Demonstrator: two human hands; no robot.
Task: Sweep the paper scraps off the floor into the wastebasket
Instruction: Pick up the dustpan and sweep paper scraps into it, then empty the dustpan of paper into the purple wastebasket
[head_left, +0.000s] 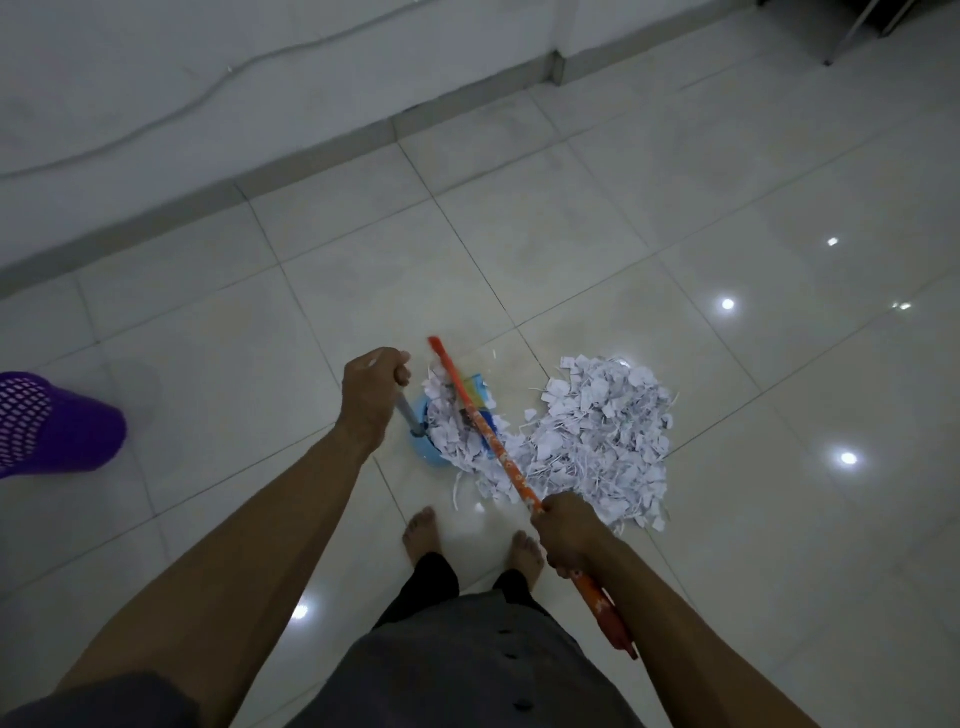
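Observation:
A big heap of white paper scraps (602, 441) lies on the tiled floor in front of my bare feet. My left hand (371, 397) grips the grey handle of a light-blue dustpan (427, 451), which stands at the heap's left edge with scraps piled in it. My right hand (569, 530) grips the orange patterned broom handle (488, 431). The handle slants up-left across the dustpan, and the blue and yellow broom head (480, 397) sits among the scraps there. A purple mesh wastebasket (47, 423) lies on its side at the far left edge.
A white wall with a grey skirting (311, 166) runs diagonally behind the heap, a cable hanging along it. Metal furniture legs (852, 31) stand at the top right. Bare glossy tiles stretch to the right and left of the heap.

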